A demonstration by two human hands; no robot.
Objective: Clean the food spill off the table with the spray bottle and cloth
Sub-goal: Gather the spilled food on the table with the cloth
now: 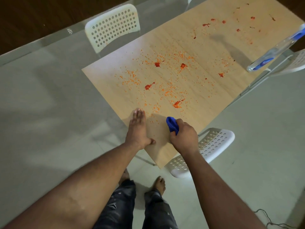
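the right hand (pixel 183 136) is curled round a bunched blue cloth (pixel 172 125), whose free end sticks out past the knuckles and sits just above or on the near corner of the table (pixel 165 152); whether it actually touches the wood cannot be told from this angle. the left hand (pixel 137 128) lies flat with fingers straight and together, palm down along the table's near left edge, thumb spread toward the corner, holding nothing. it looks to be steadying the top.

just beyond both hands the food spill (pixel 165 80) covers most of the light wooden surface: several thick red blobs ringed by many small orange specks, plus a second, thinner group of red spots at the far right end. the patch of table between the hands carries only a few specks.

the spray bottle (pixel 277 50), clear with a blue label and blue top, stands at the right edge of the table, well apart from both hands.

three white perforated chairs (pixel 113 27) stand around the table, over a pale tiled floor.

judging by the mess, wiping has barely begun or not begun; nearly the whole spill remains, and the far spots will need reaching later. it is unclear whether the surface has been sprayed.
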